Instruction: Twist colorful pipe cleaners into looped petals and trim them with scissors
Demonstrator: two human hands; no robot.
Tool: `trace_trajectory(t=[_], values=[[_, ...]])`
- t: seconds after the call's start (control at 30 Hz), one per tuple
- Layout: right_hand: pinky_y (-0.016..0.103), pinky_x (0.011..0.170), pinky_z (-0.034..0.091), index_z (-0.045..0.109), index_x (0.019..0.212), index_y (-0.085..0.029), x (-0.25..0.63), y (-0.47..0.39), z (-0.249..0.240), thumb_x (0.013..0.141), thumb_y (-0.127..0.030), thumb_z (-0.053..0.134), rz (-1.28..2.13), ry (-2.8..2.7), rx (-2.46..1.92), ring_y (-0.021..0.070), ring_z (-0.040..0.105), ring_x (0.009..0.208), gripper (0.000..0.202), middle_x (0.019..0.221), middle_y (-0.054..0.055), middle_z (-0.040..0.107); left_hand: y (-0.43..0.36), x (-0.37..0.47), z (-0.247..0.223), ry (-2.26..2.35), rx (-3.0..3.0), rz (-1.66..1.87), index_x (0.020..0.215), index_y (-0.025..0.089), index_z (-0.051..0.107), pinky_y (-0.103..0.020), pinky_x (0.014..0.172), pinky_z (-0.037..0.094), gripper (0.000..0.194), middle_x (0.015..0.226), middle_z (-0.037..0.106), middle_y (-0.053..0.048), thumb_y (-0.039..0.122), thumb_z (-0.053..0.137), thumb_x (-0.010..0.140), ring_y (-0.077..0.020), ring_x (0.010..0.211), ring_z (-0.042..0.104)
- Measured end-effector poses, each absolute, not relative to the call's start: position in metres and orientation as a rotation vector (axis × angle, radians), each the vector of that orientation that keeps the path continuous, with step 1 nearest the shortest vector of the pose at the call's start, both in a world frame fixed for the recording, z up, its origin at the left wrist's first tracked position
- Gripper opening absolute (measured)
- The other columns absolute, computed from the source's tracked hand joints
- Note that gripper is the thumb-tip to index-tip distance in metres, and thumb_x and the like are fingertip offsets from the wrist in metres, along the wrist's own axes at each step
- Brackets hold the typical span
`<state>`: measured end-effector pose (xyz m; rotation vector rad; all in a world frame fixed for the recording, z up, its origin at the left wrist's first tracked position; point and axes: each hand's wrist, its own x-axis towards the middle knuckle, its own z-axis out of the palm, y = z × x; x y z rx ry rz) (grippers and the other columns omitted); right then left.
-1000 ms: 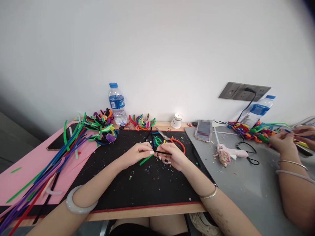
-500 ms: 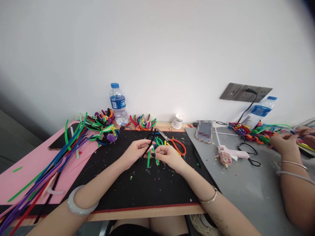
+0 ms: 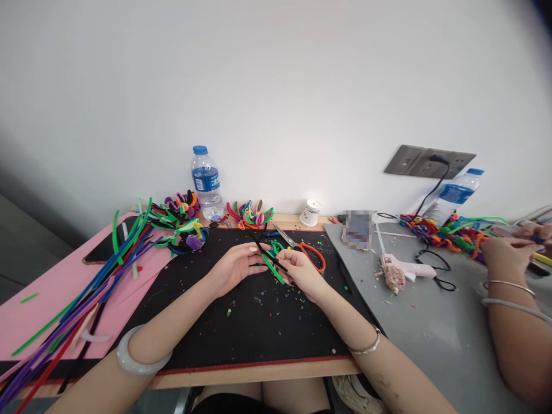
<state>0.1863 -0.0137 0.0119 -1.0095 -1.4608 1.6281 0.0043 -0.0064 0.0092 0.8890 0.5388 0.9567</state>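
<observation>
Over the black mat with red-stitched edging [image 3: 241, 333], at the centre of the clock, the person's right hand [image 3: 304, 279] pinches a slim black fuzzy stem [image 3: 268, 255] crossed with a bright green fuzzy stem [image 3: 275, 272], while the left hand [image 3: 235, 270] faces it with fingers loosely parted, though whether its fingertips touch the stems is hard to tell. From the hands, long multicoloured fuzzy stems [image 3: 81, 307] lie toward eight o'clock, orange-handled metal scissors [image 3: 319, 260] near two, a small white paper cup [image 3: 309, 214] farther at one, and a blue-capped clear plastic bottle [image 3: 207, 184] at eleven.
</observation>
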Motion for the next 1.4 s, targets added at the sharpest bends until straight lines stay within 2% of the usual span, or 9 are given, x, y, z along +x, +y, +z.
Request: trace_trajectory(t=[0.23,0.3,0.47,0.57,0.73,0.87,0.97,1.1,1.4], values=[[0.019,0.039,0.02,0.049,0.071,-0.016,0.187,-0.015,0.012,0.076,-0.033,0.054,1.591,-1.523,-0.984,0.0041,0.029,0.037,0.018,0.043,-0.009,0.037,-0.007,0.006,0.005,0.655,0.858,0.996,0.082,0.015,0.063,-0.029,0.074,0.048,0.014,0.078,0.065,-0.004,0.025,0.066,0.071,-0.015,0.076,0.062],[0.019,0.04,0.02,0.051,0.077,-0.015,0.187,-0.014,0.012,0.076,-0.034,0.054,1.597,-1.511,-0.956,0.0042,0.029,0.038,0.019,0.044,-0.008,0.037,-0.007,0.006,0.005,0.656,0.849,0.993,0.084,0.015,0.063,-0.027,0.072,0.048,0.015,0.079,0.066,-0.004,0.024,0.065,0.072,-0.0144,0.076,0.062],[0.019,0.04,0.025,0.052,0.081,-0.015,0.185,-0.013,0.012,0.073,-0.037,0.058,1.553,-1.447,-0.914,0.0042,0.034,0.04,0.024,0.053,-0.006,0.042,-0.006,0.005,0.007,0.624,0.874,0.95,0.097,0.016,0.061,-0.029,0.082,0.046,0.026,0.094,0.066,-0.007,0.019,0.065,0.072,-0.0162,0.091,0.06],[0.02,0.041,0.027,0.051,0.083,-0.016,0.184,-0.015,0.011,0.074,-0.037,0.056,1.446,-1.508,-0.983,0.0059,0.037,0.041,0.023,0.052,-0.005,0.045,-0.006,0.005,0.006,0.684,0.907,0.985,0.093,0.016,0.063,-0.029,0.081,0.046,0.024,0.087,0.067,-0.005,0.019,0.066,0.07,-0.0147,0.085,0.061],[0.022,0.052,0.037,0.055,0.082,-0.018,0.186,-0.018,0.01,0.075,-0.029,0.056,0.993,-1.663,-1.061,0.0108,0.047,0.061,0.012,0.077,0.002,0.055,-0.005,0.005,0.003,0.766,0.945,1.015,0.082,0.014,0.064,-0.029,0.076,0.048,0.017,0.077,0.066,-0.003,0.027,0.065,0.071,-0.0137,0.074,0.062],[0.024,0.055,0.039,0.057,0.084,-0.02,0.188,-0.019,0.013,0.077,-0.022,0.049,0.813,-1.747,-1.048,0.0147,0.051,0.07,0.011,0.084,0.004,0.056,-0.005,0.006,0.004,0.81,0.976,1.024,0.078,0.013,0.065,-0.029,0.074,0.049,0.018,0.075,0.066,-0.004,0.029,0.066,0.07,-0.014,0.072,0.062],[0.028,0.064,0.043,0.058,0.084,-0.02,0.187,-0.021,0.017,0.077,-0.017,0.047,0.702,-1.82,-0.986,0.017,0.053,0.079,0.013,0.088,0.006,0.057,-0.006,0.006,0.006,0.839,0.983,1.018,0.079,0.013,0.067,-0.031,0.075,0.049,0.019,0.075,0.067,-0.005,0.029,0.067,0.068,-0.0152,0.071,0.063],[0.035,0.081,0.041,0.058,0.079,-0.019,0.187,-0.024,0.021,0.075,-0.012,0.047,0.598,-1.913,-0.896,0.019,0.053,0.09,0.014,0.092,0.007,0.057,-0.006,0.006,0.006,0.874,0.974,1.028,0.079,0.013,0.069,-0.032,0.077,0.048,0.021,0.076,0.068,-0.007,0.029,0.07,0.065,-0.0161,0.071,0.063],[0.034,0.088,0.038,0.061,0.078,-0.019,0.187,-0.024,0.019,0.075,-0.014,0.049,0.574,-2.065,-0.859,0.0187,0.051,0.099,0.013,0.106,0.008,0.053,-0.002,0.004,0.002,0.875,0.897,1.119,0.077,0.013,0.069,-0.03,0.074,0.049,0.02,0.079,0.069,-0.005,0.024,0.073,0.061,-0.0146,0.071,0.062]])
